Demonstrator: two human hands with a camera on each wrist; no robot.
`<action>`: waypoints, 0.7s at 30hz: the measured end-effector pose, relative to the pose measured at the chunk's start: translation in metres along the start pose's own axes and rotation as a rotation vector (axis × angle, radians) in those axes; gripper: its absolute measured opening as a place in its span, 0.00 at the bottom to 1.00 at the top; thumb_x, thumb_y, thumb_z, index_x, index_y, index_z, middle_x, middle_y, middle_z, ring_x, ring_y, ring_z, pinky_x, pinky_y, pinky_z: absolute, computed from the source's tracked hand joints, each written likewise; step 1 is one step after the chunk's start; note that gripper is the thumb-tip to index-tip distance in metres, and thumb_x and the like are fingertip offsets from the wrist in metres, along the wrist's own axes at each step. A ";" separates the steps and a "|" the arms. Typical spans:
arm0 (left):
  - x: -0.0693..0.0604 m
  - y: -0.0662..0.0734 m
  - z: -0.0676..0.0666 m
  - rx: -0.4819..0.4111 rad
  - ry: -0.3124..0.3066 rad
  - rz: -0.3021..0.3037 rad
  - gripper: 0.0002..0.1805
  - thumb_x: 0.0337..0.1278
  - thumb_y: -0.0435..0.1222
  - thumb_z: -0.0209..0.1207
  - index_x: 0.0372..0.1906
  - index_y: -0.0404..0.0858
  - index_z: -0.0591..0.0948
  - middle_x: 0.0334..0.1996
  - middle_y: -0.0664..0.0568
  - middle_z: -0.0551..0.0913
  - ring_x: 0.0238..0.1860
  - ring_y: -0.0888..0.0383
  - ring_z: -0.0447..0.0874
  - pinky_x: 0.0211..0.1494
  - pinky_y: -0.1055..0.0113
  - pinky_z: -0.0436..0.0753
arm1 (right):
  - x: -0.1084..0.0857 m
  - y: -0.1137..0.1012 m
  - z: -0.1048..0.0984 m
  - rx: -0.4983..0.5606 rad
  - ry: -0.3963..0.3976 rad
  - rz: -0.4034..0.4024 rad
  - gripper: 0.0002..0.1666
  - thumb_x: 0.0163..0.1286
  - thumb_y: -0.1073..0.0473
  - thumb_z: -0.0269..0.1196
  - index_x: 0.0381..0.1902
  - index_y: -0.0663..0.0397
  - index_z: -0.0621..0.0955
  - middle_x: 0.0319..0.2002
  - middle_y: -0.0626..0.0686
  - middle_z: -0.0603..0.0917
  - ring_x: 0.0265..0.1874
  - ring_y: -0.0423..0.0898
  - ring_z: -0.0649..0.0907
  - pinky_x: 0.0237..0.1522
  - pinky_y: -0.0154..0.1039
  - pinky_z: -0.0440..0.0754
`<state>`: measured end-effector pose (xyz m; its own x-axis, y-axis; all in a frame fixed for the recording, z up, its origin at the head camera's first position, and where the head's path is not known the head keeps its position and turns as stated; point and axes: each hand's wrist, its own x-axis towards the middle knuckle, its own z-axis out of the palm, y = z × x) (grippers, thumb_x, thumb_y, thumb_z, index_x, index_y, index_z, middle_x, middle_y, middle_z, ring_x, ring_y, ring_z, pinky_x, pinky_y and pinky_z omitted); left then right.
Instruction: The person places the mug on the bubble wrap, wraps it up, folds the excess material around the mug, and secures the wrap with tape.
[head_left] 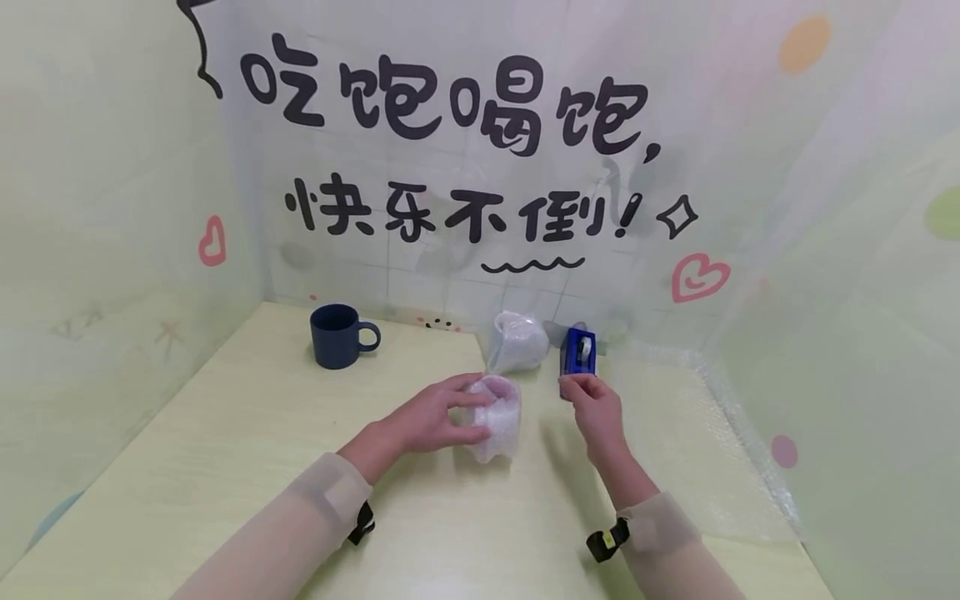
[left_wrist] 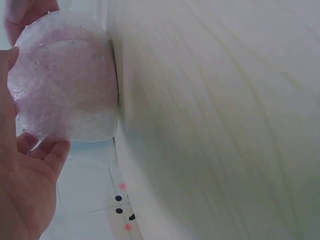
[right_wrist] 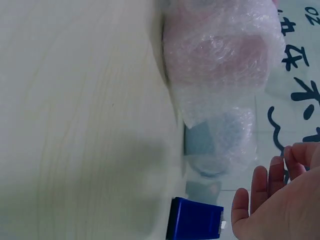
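My left hand point(head_left: 431, 417) grips a pink cup wrapped in bubble wrap point(head_left: 504, 425), fingers and thumb on its left side. In the left wrist view the wrapped cup point(left_wrist: 70, 90) looks rounded, its details blurred by the wrap. To its right, my right hand point(head_left: 600, 412) is in front of a blue tape dispenser point(head_left: 579, 350). The right wrist view shows this hand point(right_wrist: 287, 197) with thumb and index fingertips together and the other fingers loosely bent. Whether a strip of clear tape is between the fingertips, I cannot tell.
Behind the pink cup, another bubble-wrapped cup point(head_left: 519, 342) lies by the back wall. A dark blue mug point(head_left: 335, 337) stands upright at the back left. A sheet of bubble wrap point(head_left: 697, 450) lies flat on the right of the table point(head_left: 225, 417). Printed sheets enclose the sides and back.
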<state>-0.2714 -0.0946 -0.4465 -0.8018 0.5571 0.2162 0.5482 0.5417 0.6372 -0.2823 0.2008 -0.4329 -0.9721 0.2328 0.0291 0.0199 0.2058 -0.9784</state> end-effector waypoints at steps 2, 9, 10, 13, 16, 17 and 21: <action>0.000 0.000 0.001 -0.002 -0.002 -0.005 0.33 0.68 0.51 0.73 0.72 0.42 0.84 0.83 0.42 0.70 0.82 0.37 0.70 0.82 0.39 0.74 | -0.007 -0.006 -0.003 -0.005 -0.031 -0.034 0.15 0.78 0.53 0.70 0.49 0.61 0.90 0.38 0.39 0.88 0.46 0.44 0.80 0.49 0.38 0.76; 0.000 0.002 0.002 -0.001 0.017 -0.006 0.32 0.66 0.50 0.73 0.71 0.41 0.85 0.83 0.42 0.71 0.81 0.37 0.71 0.82 0.40 0.75 | -0.027 -0.032 -0.009 0.099 -0.157 -0.096 0.08 0.77 0.58 0.71 0.41 0.58 0.90 0.32 0.39 0.89 0.44 0.42 0.86 0.54 0.35 0.83; 0.000 0.003 0.002 -0.001 0.020 -0.005 0.32 0.66 0.50 0.74 0.71 0.41 0.85 0.83 0.42 0.71 0.81 0.37 0.72 0.81 0.41 0.76 | -0.030 -0.036 -0.009 0.117 -0.183 -0.104 0.06 0.77 0.59 0.71 0.40 0.57 0.89 0.33 0.40 0.89 0.44 0.43 0.87 0.56 0.35 0.84; 0.000 0.003 0.001 0.004 0.022 -0.006 0.32 0.66 0.50 0.74 0.70 0.41 0.86 0.83 0.43 0.71 0.81 0.37 0.72 0.81 0.41 0.76 | -0.038 -0.049 -0.009 0.158 -0.260 -0.128 0.05 0.77 0.60 0.70 0.39 0.53 0.89 0.34 0.41 0.90 0.43 0.43 0.88 0.58 0.36 0.86; 0.001 0.003 0.001 0.004 0.022 -0.011 0.32 0.66 0.50 0.74 0.70 0.42 0.86 0.82 0.43 0.71 0.81 0.38 0.72 0.81 0.41 0.76 | -0.046 -0.062 -0.005 0.214 -0.334 -0.137 0.07 0.79 0.63 0.67 0.37 0.50 0.89 0.35 0.44 0.90 0.41 0.42 0.88 0.56 0.36 0.88; 0.001 0.004 0.001 0.003 0.021 -0.012 0.32 0.66 0.50 0.74 0.70 0.42 0.86 0.83 0.43 0.71 0.81 0.38 0.72 0.82 0.41 0.76 | -0.048 -0.066 -0.003 0.237 -0.355 -0.130 0.09 0.79 0.64 0.66 0.37 0.49 0.89 0.35 0.44 0.90 0.40 0.41 0.88 0.56 0.36 0.88; 0.001 0.004 0.001 -0.006 0.017 -0.016 0.32 0.66 0.50 0.74 0.71 0.43 0.86 0.83 0.44 0.71 0.81 0.38 0.72 0.81 0.40 0.76 | -0.052 -0.079 0.008 0.298 -0.416 -0.107 0.14 0.80 0.66 0.63 0.35 0.45 0.88 0.34 0.43 0.89 0.39 0.40 0.88 0.54 0.34 0.89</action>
<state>-0.2698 -0.0914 -0.4443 -0.8141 0.5380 0.2186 0.5343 0.5466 0.6448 -0.2348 0.1648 -0.3583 -0.9770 -0.1846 0.1072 -0.0926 -0.0859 -0.9920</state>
